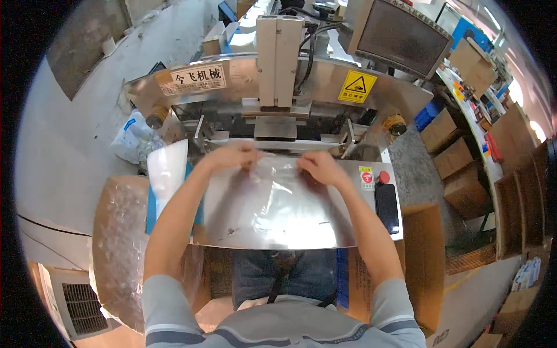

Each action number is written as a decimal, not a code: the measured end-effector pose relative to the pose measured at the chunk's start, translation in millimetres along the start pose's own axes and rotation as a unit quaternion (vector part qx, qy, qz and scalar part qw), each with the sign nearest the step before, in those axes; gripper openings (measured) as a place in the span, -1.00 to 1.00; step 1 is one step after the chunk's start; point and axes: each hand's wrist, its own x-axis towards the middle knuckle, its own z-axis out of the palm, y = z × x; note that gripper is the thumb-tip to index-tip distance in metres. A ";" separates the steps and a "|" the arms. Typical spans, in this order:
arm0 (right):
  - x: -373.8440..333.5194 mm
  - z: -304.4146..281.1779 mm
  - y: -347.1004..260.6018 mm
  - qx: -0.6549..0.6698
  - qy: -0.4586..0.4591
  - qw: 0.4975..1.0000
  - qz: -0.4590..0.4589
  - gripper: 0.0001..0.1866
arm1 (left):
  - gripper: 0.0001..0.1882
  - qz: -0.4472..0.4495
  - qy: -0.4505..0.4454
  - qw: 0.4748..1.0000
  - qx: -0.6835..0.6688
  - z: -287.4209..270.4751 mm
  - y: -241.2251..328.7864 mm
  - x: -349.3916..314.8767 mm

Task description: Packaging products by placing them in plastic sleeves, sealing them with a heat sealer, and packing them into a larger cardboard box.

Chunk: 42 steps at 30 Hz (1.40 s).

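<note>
Both my hands are at the far edge of a shiny metal worktop (pixel 261 211), close to the front of a machine. Between them stretches a thin, clear plastic film (pixel 277 168), its lower outline lost in the glare. My left hand (pixel 239 155) pinches its left side, the fingers slightly blurred. On the other side my right hand (pixel 320 167) grips it between thumb and fingers. Just beyond the film is the machine's metal block (pixel 275 128), under a beige vertical housing (pixel 279 64).
A white stack of sheets (pixel 167 171) stands left of the worktop, above a carton of clear plastic pieces (pixel 119 232). At the right are a red stop button (pixel 383 177), a black phone (pixel 387 207) and an open cardboard box (pixel 423 255). A monitor (pixel 403 36) hangs behind.
</note>
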 end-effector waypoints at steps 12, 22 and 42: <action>77.4 2.6 -40.4 -0.169 0.105 0.979 -0.051 -0.77 | -0.64 0.192 0.148 0.969 -0.049 -40.9 -59.7 106.0; 53.8 46.2 -39.4 -0.318 0.115 0.939 -0.067 -0.44 | -0.31 0.118 0.312 0.863 0.380 179.0 -13.9 -73.6; 57.7 35.0 -49.8 -0.327 0.123 0.931 -0.103 -0.50 | -0.33 0.121 0.411 0.838 0.337 208.7 -27.0 -95.4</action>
